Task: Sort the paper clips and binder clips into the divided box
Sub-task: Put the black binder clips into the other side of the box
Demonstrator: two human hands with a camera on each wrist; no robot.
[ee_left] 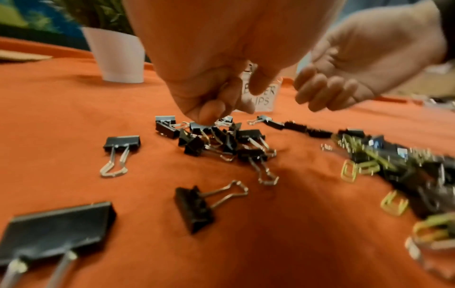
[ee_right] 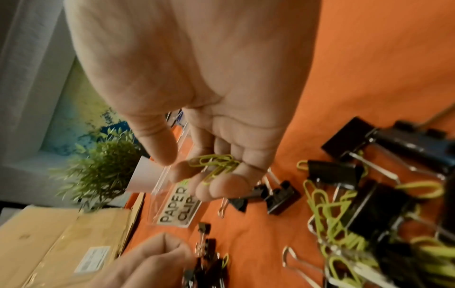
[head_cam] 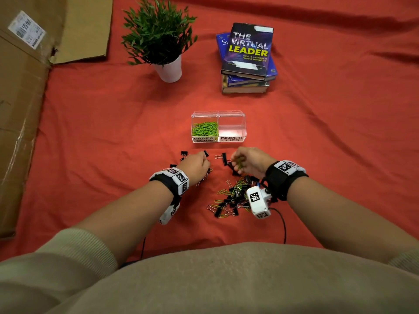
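A clear divided box [head_cam: 242, 114] stands on the red cloth. Its left half, labelled PAPER CLIPS, holds green paper clips [head_cam: 205, 129]; no clips show in the half labelled BINDER CLIPS. My left hand [head_cam: 198, 163] reaches down into a small heap of black binder clips [ee_left: 221, 140], and its fingertips [ee_left: 211, 115] pinch one of them. My right hand [head_cam: 243, 160] hovers palm inward just right of it, with a few green paper clips [ee_right: 216, 165] held in its curled fingers [ee_right: 221, 187]. A mixed pile of both kinds [head_cam: 235, 196] lies under my right wrist.
A potted plant [head_cam: 163, 41] and a stack of books [head_cam: 248, 57] stand behind the box. A large cardboard box [head_cam: 22, 87] runs along the left edge. Single binder clips [ee_left: 120, 148] lie scattered near my left hand. A black cable [head_cam: 282, 223] trails toward me.
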